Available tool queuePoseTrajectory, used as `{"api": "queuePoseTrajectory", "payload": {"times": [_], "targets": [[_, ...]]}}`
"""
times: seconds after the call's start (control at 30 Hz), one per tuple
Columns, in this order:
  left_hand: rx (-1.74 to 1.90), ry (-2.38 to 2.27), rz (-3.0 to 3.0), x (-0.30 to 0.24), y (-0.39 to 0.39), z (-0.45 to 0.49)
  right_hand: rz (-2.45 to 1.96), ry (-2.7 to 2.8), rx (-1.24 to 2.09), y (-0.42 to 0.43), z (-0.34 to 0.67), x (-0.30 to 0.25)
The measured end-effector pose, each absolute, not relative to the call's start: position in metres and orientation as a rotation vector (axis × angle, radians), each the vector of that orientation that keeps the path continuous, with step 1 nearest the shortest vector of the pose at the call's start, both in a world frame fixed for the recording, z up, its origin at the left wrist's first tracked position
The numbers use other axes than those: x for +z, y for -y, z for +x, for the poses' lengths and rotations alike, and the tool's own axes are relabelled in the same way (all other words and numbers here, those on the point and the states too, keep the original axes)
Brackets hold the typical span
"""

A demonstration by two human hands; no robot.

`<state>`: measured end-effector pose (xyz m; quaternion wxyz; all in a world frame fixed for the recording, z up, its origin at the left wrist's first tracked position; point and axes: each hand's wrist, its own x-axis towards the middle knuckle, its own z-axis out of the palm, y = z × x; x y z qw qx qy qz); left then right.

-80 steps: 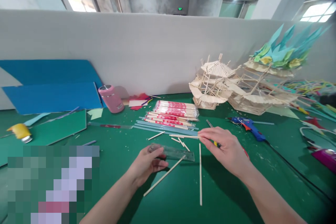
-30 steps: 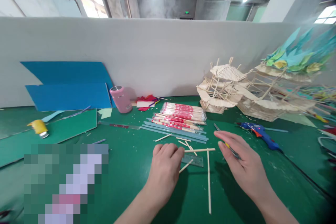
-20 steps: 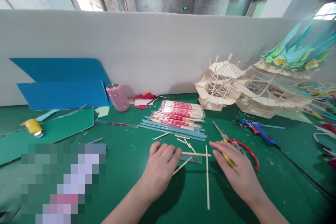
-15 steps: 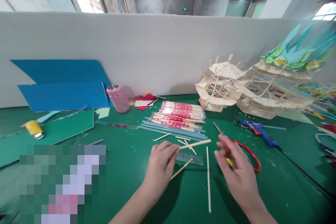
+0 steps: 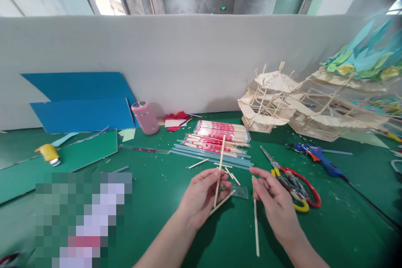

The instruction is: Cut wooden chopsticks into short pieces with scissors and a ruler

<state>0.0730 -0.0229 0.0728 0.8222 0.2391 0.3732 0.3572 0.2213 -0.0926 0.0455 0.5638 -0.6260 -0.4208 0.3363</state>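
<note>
Between its thumb and fingers, my left hand (image 5: pixel 205 192) holds a thin wooden stick (image 5: pixel 222 155), tilted nearly upright. A second wooden stick (image 5: pixel 223 202) lies slanted beside that hand, its near end hidden by it. My right hand (image 5: pixel 273 201) is closed at the far end of another wooden stick (image 5: pixel 256 230), which points toward me along the green table; the fingers cover part of it. A clear ruler (image 5: pixel 240 191) lies between the hands, partly covered by the left one. Short cut stick pieces (image 5: pixel 231 176) are scattered just beyond.
Scissors with red and yellow handles (image 5: pixel 292 184) and a blue glue gun (image 5: pixel 317 159) lie right. Wrapped stick bundles (image 5: pixel 220 130) and bluish translucent rods (image 5: pixel 207 153) lie ahead. A pink tumbler (image 5: pixel 146 118) stands left; wooden stick models (image 5: pixel 271 100) stand at back right.
My left hand has turned its stick from nearly level to nearly upright. My right hand, open before near the scissors, has moved left and closed at the stick on the table.
</note>
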Motion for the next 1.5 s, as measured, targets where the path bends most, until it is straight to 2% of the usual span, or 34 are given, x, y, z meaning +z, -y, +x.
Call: {"api": "queuePoseTrajectory", "payload": {"times": [0.27,0.4,0.7,0.97,1.3,1.5], "targets": [[0.834,-0.830,0.526,0.062,0.005,0.077,-1.627,1.176,0.495,0.092,0.232,0.033],[0.895,-0.832,0.542,0.063,-0.009,0.078,-1.729,1.526,0.377,0.092,0.238,0.030],[0.908,-0.856,0.586,0.066,-0.013,0.066,-1.829,1.994,0.357,0.087,0.240,0.027],[0.850,-0.895,0.746,0.069,-0.015,0.060,-1.836,2.066,0.348,0.085,0.242,0.027],[0.724,-1.083,1.806,0.078,-0.026,0.038,-1.852,2.112,0.476,0.077,0.248,0.037],[0.616,-1.051,1.930,0.058,-0.033,0.031,-1.778,2.170,0.548,0.075,0.253,0.038]]}}
